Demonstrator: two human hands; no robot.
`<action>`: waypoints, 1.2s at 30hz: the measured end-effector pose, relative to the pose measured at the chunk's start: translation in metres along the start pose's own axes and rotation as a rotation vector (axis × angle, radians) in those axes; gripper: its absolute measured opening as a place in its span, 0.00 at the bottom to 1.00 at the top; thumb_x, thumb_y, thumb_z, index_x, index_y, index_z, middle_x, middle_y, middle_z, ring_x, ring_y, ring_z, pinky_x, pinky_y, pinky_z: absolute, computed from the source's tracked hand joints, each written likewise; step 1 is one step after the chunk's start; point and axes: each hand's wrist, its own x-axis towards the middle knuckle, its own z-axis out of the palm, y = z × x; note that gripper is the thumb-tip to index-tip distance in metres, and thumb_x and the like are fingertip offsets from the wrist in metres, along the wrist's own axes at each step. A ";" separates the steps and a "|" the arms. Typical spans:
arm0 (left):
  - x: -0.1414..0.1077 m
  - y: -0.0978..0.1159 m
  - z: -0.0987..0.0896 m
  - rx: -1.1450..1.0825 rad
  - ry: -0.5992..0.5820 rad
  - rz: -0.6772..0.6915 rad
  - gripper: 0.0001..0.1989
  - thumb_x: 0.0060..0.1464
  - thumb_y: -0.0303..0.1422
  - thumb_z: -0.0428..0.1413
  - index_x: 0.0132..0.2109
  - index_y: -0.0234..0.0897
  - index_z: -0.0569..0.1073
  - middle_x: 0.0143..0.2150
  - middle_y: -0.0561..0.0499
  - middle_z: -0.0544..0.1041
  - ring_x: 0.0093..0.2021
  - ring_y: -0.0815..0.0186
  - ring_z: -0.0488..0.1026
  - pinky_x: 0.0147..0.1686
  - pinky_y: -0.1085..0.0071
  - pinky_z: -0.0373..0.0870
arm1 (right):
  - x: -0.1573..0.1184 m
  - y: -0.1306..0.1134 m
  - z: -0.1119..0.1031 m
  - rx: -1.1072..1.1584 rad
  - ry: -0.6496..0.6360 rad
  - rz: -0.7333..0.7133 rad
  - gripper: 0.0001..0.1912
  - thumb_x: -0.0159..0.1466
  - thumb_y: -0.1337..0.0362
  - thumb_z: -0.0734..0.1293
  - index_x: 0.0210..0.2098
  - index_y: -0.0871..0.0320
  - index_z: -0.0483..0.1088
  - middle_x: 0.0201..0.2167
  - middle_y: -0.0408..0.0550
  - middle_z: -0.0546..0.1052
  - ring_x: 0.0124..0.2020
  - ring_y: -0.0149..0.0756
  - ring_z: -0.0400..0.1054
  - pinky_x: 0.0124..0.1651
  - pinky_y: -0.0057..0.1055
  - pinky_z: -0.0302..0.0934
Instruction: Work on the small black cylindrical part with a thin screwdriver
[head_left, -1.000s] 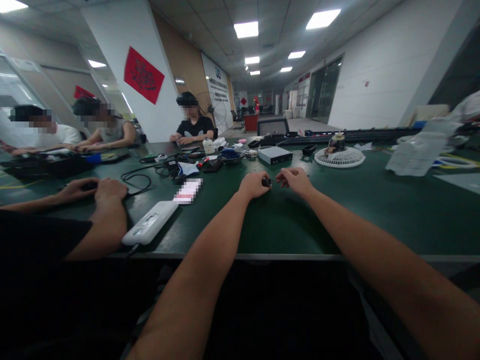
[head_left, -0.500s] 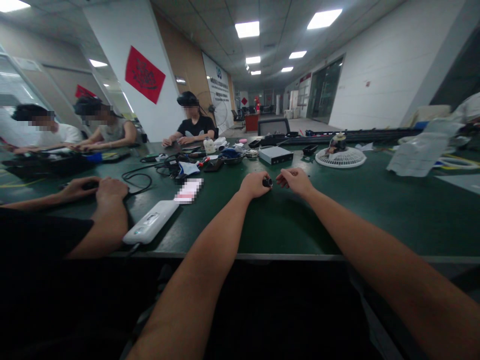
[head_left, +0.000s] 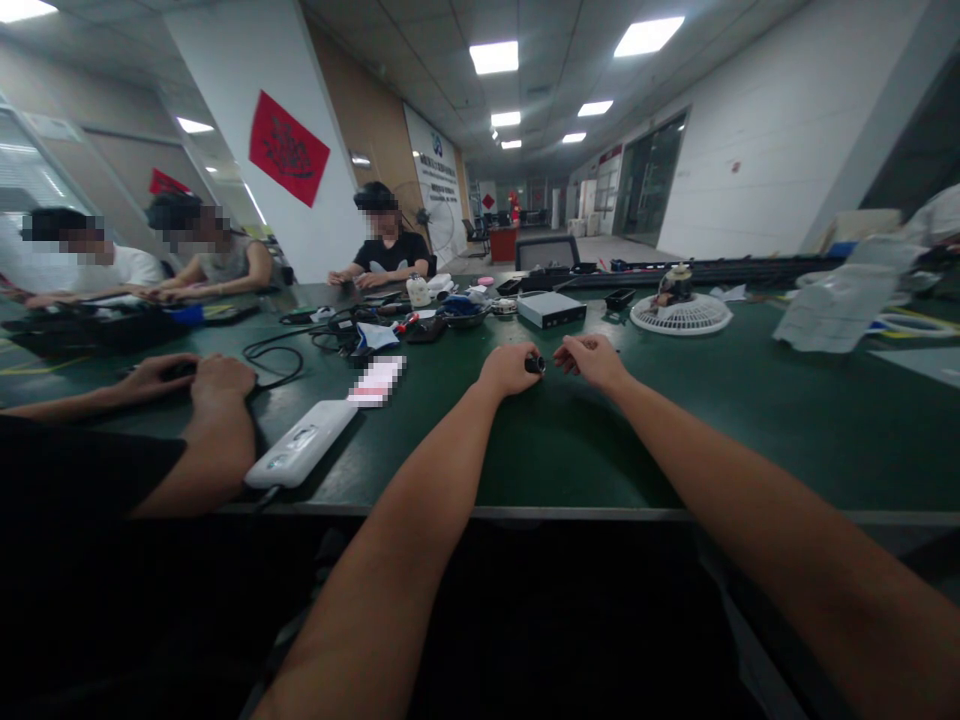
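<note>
My left hand (head_left: 504,368) is closed around a small black cylinder (head_left: 535,364), whose round, hollow-looking end faces right. Just to the right, with a narrow gap between, is my right hand (head_left: 594,360). Its fingers are curled in and pressed together near the cylinder's end. Anything in those fingers is too small or hidden to make out. Both hands are low over the green table (head_left: 577,450). Beyond them sits a flat silver-grey box (head_left: 553,309) with a dark front.
A white fan grille (head_left: 681,315) with a motor on it lies behind right. Clear plastic wrap (head_left: 832,300) is farther right. Left are a white power strip (head_left: 304,445), a phone (head_left: 377,382), black cable (head_left: 281,365) and a co-worker's hands (head_left: 187,375). Other people sit across the table.
</note>
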 end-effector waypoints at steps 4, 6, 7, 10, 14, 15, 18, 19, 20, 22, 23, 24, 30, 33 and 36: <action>0.000 -0.001 -0.001 0.013 0.001 -0.019 0.18 0.53 0.39 0.64 0.50 0.41 0.79 0.45 0.45 0.83 0.47 0.54 0.79 0.50 0.61 0.75 | -0.003 -0.004 0.000 0.095 -0.043 -0.004 0.17 0.68 0.59 0.65 0.28 0.62 0.78 0.25 0.52 0.81 0.21 0.31 0.72 0.24 0.25 0.61; -0.001 0.000 -0.002 0.011 -0.008 -0.017 0.18 0.52 0.39 0.64 0.50 0.41 0.79 0.45 0.45 0.83 0.47 0.54 0.79 0.50 0.62 0.75 | -0.004 -0.005 0.000 0.102 -0.091 0.021 0.19 0.68 0.60 0.64 0.27 0.63 0.78 0.24 0.52 0.81 0.21 0.31 0.72 0.24 0.25 0.61; -0.001 0.000 -0.002 0.009 -0.011 -0.014 0.18 0.52 0.39 0.64 0.50 0.41 0.79 0.45 0.46 0.83 0.46 0.54 0.79 0.50 0.62 0.75 | -0.003 -0.005 -0.001 0.087 -0.102 0.036 0.19 0.69 0.61 0.63 0.26 0.63 0.78 0.23 0.52 0.80 0.20 0.31 0.72 0.24 0.26 0.60; 0.000 0.002 -0.002 0.007 -0.017 -0.013 0.17 0.52 0.38 0.64 0.49 0.41 0.79 0.44 0.46 0.83 0.46 0.54 0.79 0.50 0.62 0.75 | -0.002 -0.004 -0.001 0.015 -0.048 0.039 0.19 0.69 0.63 0.63 0.25 0.63 0.78 0.22 0.52 0.80 0.18 0.31 0.71 0.23 0.26 0.59; -0.001 0.001 -0.002 0.022 -0.011 -0.020 0.18 0.52 0.39 0.64 0.50 0.41 0.79 0.44 0.45 0.83 0.47 0.54 0.79 0.50 0.61 0.74 | -0.002 -0.003 0.000 0.018 -0.017 -0.024 0.17 0.68 0.59 0.66 0.28 0.63 0.78 0.25 0.52 0.81 0.20 0.31 0.72 0.24 0.26 0.61; -0.001 0.001 -0.002 0.025 -0.005 -0.019 0.18 0.52 0.39 0.64 0.50 0.40 0.79 0.44 0.45 0.83 0.46 0.54 0.79 0.50 0.62 0.74 | -0.002 -0.003 0.000 0.037 -0.047 -0.021 0.18 0.68 0.57 0.66 0.28 0.63 0.78 0.25 0.52 0.81 0.21 0.32 0.72 0.24 0.26 0.61; -0.001 -0.001 -0.001 0.020 0.001 -0.011 0.18 0.52 0.38 0.64 0.50 0.40 0.80 0.44 0.45 0.83 0.46 0.54 0.79 0.50 0.62 0.74 | -0.002 -0.004 0.000 0.061 -0.113 0.043 0.21 0.69 0.55 0.66 0.28 0.63 0.78 0.25 0.54 0.81 0.20 0.32 0.73 0.23 0.26 0.61; 0.000 -0.001 -0.001 0.018 -0.001 -0.009 0.18 0.52 0.38 0.64 0.50 0.40 0.80 0.44 0.45 0.83 0.46 0.54 0.79 0.50 0.62 0.74 | -0.002 -0.003 -0.001 0.046 -0.105 0.054 0.21 0.69 0.55 0.66 0.27 0.63 0.78 0.25 0.54 0.81 0.19 0.32 0.72 0.23 0.26 0.61; 0.000 -0.001 0.000 0.018 -0.005 -0.009 0.18 0.52 0.38 0.64 0.50 0.40 0.80 0.44 0.45 0.83 0.46 0.54 0.79 0.50 0.62 0.74 | -0.002 -0.003 -0.001 0.021 -0.084 0.050 0.20 0.69 0.56 0.66 0.27 0.63 0.78 0.24 0.53 0.81 0.19 0.31 0.71 0.23 0.26 0.61; 0.000 -0.001 0.000 0.020 -0.008 -0.006 0.18 0.52 0.39 0.64 0.50 0.40 0.80 0.44 0.45 0.83 0.47 0.53 0.79 0.50 0.61 0.74 | -0.002 -0.003 -0.001 -0.017 -0.035 0.006 0.19 0.68 0.57 0.67 0.27 0.63 0.78 0.25 0.53 0.81 0.18 0.30 0.71 0.23 0.26 0.61; 0.001 -0.001 0.000 0.020 -0.006 -0.005 0.18 0.52 0.39 0.64 0.50 0.40 0.80 0.44 0.45 0.83 0.47 0.53 0.79 0.50 0.61 0.74 | -0.002 -0.003 0.000 -0.015 -0.029 -0.020 0.18 0.68 0.58 0.67 0.27 0.63 0.78 0.25 0.52 0.81 0.19 0.30 0.71 0.24 0.26 0.62; 0.001 -0.001 0.000 0.019 -0.002 -0.004 0.18 0.52 0.39 0.63 0.50 0.40 0.80 0.44 0.45 0.83 0.47 0.53 0.79 0.50 0.62 0.74 | -0.003 -0.003 0.000 0.002 -0.043 -0.034 0.18 0.68 0.58 0.67 0.28 0.63 0.78 0.26 0.52 0.81 0.19 0.30 0.72 0.24 0.26 0.62; 0.000 -0.001 0.000 0.016 -0.014 -0.007 0.18 0.52 0.38 0.64 0.50 0.41 0.80 0.44 0.46 0.83 0.47 0.54 0.79 0.50 0.63 0.74 | -0.003 -0.003 0.000 0.017 -0.131 0.049 0.19 0.70 0.59 0.65 0.27 0.63 0.78 0.25 0.52 0.81 0.18 0.30 0.71 0.22 0.26 0.60; 0.000 0.001 0.000 0.033 -0.016 -0.005 0.18 0.52 0.39 0.64 0.50 0.41 0.81 0.45 0.45 0.84 0.48 0.53 0.79 0.50 0.62 0.74 | -0.002 -0.001 0.000 -0.038 -0.049 -0.005 0.20 0.70 0.59 0.65 0.26 0.62 0.77 0.24 0.51 0.80 0.18 0.30 0.70 0.23 0.26 0.60; 0.000 0.000 0.000 0.037 -0.002 0.000 0.17 0.52 0.39 0.63 0.50 0.41 0.81 0.44 0.45 0.84 0.47 0.53 0.79 0.50 0.61 0.75 | -0.002 0.001 0.002 -0.031 -0.085 -0.073 0.18 0.69 0.59 0.66 0.27 0.62 0.78 0.26 0.51 0.81 0.19 0.30 0.71 0.24 0.26 0.62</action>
